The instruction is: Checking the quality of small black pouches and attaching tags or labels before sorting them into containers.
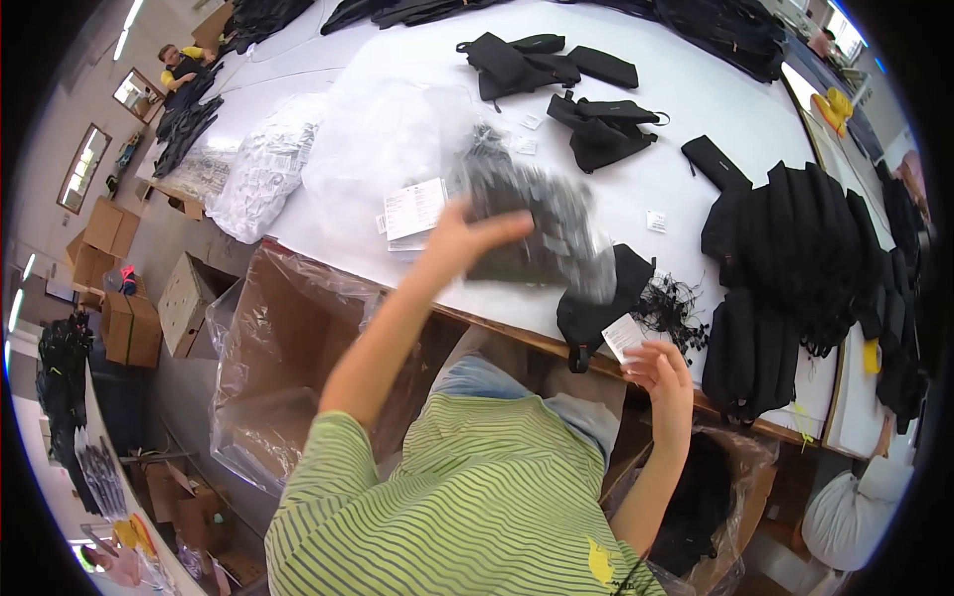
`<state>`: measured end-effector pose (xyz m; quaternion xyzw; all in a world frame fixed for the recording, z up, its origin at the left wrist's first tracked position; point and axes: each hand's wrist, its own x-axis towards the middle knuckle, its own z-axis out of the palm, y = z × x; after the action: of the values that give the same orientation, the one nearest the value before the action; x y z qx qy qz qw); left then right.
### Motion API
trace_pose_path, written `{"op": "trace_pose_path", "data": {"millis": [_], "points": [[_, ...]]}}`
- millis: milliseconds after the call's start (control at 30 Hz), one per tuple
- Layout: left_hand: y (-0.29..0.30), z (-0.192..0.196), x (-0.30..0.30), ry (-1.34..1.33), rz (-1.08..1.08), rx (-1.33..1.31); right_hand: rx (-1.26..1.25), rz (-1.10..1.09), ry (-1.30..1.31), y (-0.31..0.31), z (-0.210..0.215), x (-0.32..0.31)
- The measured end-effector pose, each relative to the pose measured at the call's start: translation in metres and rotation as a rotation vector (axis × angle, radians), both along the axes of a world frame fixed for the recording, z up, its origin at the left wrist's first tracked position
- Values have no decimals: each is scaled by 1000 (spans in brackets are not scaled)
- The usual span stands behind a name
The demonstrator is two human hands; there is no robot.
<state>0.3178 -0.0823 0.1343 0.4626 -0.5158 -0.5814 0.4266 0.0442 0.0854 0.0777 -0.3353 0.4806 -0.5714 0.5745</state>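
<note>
From here I judge this work partway: the right hand [664,380] pinches a white card [622,337] at four o'clock, the left hand [461,241], grip unclear, overlaps a blurred plastic-covered black bundle [542,233] near one, and black fabric pouches [608,135] farther out lie unbagged.

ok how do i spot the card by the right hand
At the near edge of the white table, find the right hand. The card is at its fingertips, white and printed, unlike the black fabric and black cords beside it.
</note>
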Motion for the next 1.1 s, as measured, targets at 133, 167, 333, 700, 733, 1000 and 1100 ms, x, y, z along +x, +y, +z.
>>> {"op": "trace_pose_path", "data": {"millis": [133, 167, 333, 700, 733, 1000, 1100], "points": [[-100, 67, 30, 68, 164, -294, 35, -65, 15, 11, -11, -15], [-130, 77, 42, 94, 224, -342, 28, -88, 23, 13, -14, -17], [-196, 81, 111, -646, 973, -610, 36, -120, -54, 29, -24, -18], [-13, 10, 5, -563, -418, -451, 26, -322, 353, 17, -31, -17], [-6, -1, 0, -540, -440, -438, -10, -370, 403, 10, -32, -20], [41, -61, -25, -383, -306, -316, -223, -232, 1608, -5, -24, 3], [60, -67, -36, -244, -318, -238, -199, -96, 1552, -14, -39, -6]]}}
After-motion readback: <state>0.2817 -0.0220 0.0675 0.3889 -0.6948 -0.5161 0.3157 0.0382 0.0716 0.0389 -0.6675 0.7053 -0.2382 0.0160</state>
